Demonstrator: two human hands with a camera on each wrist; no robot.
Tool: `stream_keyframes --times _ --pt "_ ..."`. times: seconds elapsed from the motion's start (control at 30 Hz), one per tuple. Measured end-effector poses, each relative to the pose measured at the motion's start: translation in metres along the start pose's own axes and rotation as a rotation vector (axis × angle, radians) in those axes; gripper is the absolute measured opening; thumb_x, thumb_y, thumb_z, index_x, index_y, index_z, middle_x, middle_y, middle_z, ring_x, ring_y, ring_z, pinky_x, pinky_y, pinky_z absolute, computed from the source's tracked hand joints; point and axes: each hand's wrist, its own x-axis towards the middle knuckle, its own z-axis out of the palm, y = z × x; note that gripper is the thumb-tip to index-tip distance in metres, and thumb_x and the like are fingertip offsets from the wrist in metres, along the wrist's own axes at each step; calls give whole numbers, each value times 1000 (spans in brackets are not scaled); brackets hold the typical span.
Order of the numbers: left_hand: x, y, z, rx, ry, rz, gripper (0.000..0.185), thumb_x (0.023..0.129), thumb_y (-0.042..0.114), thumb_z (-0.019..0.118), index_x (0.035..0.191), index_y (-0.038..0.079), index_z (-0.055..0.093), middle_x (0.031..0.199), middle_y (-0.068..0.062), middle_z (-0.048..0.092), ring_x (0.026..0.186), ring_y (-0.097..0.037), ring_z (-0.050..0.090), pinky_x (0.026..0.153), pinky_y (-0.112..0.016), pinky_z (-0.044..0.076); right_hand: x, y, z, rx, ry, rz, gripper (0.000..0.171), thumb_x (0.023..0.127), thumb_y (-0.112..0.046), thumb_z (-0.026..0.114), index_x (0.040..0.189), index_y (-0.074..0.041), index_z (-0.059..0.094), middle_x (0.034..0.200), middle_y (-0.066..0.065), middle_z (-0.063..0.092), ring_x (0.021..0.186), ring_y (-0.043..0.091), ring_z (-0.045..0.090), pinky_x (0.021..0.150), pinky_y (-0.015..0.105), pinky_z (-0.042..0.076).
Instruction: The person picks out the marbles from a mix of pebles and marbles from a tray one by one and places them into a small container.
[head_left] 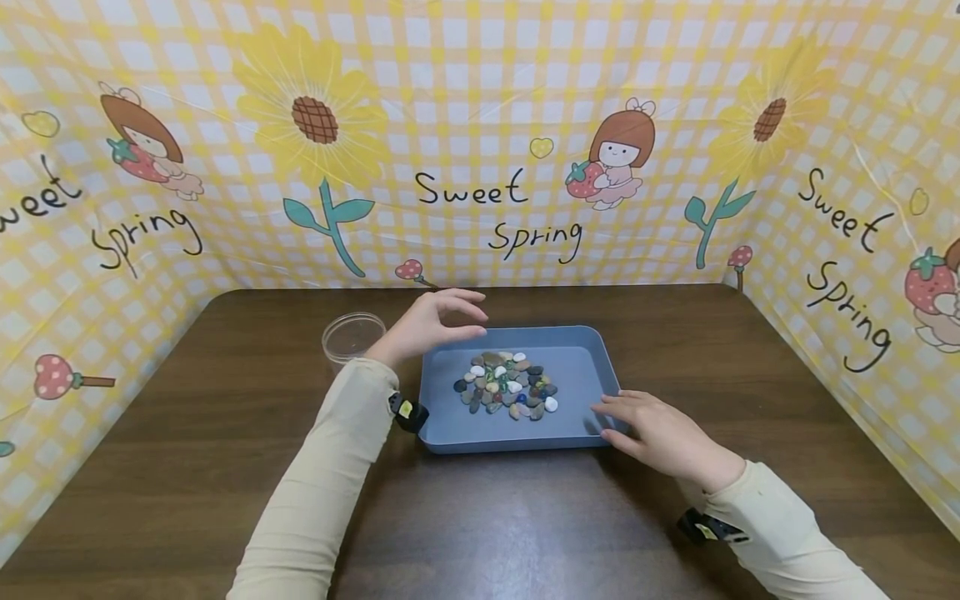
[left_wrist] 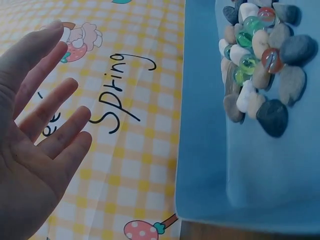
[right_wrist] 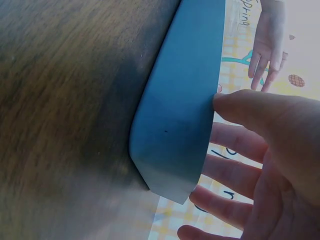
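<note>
A blue-grey rectangular tray (head_left: 585, 367) holds a pile of pebbles and glass marbles (head_left: 501, 383) in grey, white, tan, green and orange-red. My left hand (head_left: 431, 323) hovers by the tray's back left corner, thumb and fingers spread apart, with nothing in it. In the left wrist view its palm shows bare beside the tray wall. At the right front corner, my right hand (head_left: 667, 435) reaches with fingertips over the rim. The right wrist view shows its thumb (right_wrist: 240, 107) right at the tray's edge and the fingers loosely extended behind it.
A clear round plastic jar (head_left: 352, 337) stands left of the tray, partly behind my left hand. The dark wooden table (head_left: 487, 517) lies under everything. A yellow checked cloth (head_left: 480, 100) with printed flowers and lettering encloses its back and sides.
</note>
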Motion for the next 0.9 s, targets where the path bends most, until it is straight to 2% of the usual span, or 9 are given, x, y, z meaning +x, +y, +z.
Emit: stream_keyframes --times 0.27,0.53,0.67,0.8,0.9 --pt "8 -8 10 0 -83 -38 22 83 22 71 101 10 72 139 -6 51 136 -25 38 108 -52 34 -1 -1 -1 2 6 4 36 90 -24 60 121 -5 62 125 17 61 120 39 53 98 52 44" --pt "14 -14 20 74 -146 -43 21 82 23 72 98 9 73 142 -7 48 137 -27 37 111 -49 30 -1 -2 -2 8 10 -1 36 89 -23 61 121 -5 62 125 17 61 120 39 53 98 52 44" --pt "14 -17 23 119 -170 -80 19 80 25 74 94 11 74 144 -8 46 141 -27 30 114 -52 23 -1 -2 -1 7 8 2 36 89 -23 61 121 -6 62 125 17 61 121 39 52 98 52 44" --pt "15 -22 25 131 -193 -80 17 79 24 75 92 13 74 145 -9 45 144 -28 24 116 -54 15 -1 -2 -2 4 3 10 36 90 -23 61 121 -6 62 125 17 61 121 39 52 98 52 43" --pt "15 -25 26 110 -216 -76 18 79 25 75 93 13 74 143 -8 47 141 -27 30 116 -53 18 -1 -3 -2 5 2 13 36 89 -23 61 121 -5 62 125 17 61 121 39 52 98 52 43"
